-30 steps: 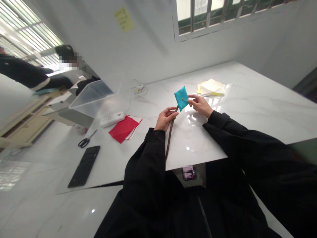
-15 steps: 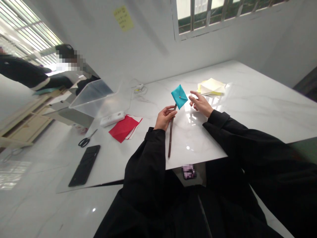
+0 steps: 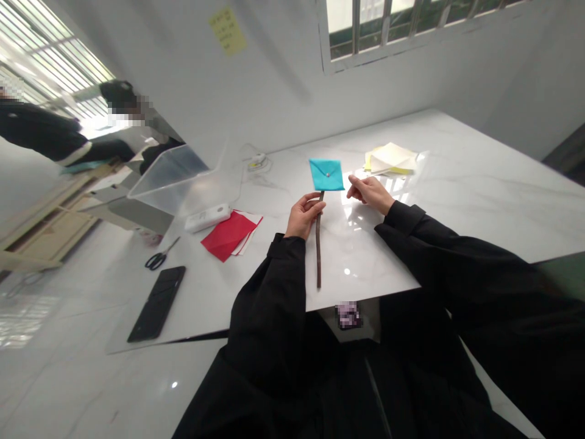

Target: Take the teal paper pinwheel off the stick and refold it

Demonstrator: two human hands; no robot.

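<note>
Left hand [image 3: 303, 216] is closed round a thin brown stick [image 3: 319, 256], fingers curled, thumb across them; the fingers hide the exact contact. Stick stands near upright over the marble table [image 3: 461, 210]. Can't tell if its lower end touches the surface.

A teal paper square [image 3: 326, 175] sits on the stick's top end, with a small shiny stud [image 3: 328, 174] at its middle. The joint behind it is hidden.

Right hand [image 3: 371, 195] is just beside the paper's right corner, not on it. Thumb and index are close together, nothing pinched; can't tell if the tips meet.

On the table: yellow and cream paper sheets [image 3: 390, 158] far side, red paper [image 3: 227, 236] over white sheets, white power strip [image 3: 208, 217], clear plastic bin [image 3: 176, 183] at the edge, black phone [image 3: 156, 303]. Scissors [image 3: 156, 259] too. Far left, a co-worker [image 3: 119, 103], pixelated. Blurred patch [image 3: 348, 314] under the table edge: can't make it out.
</note>
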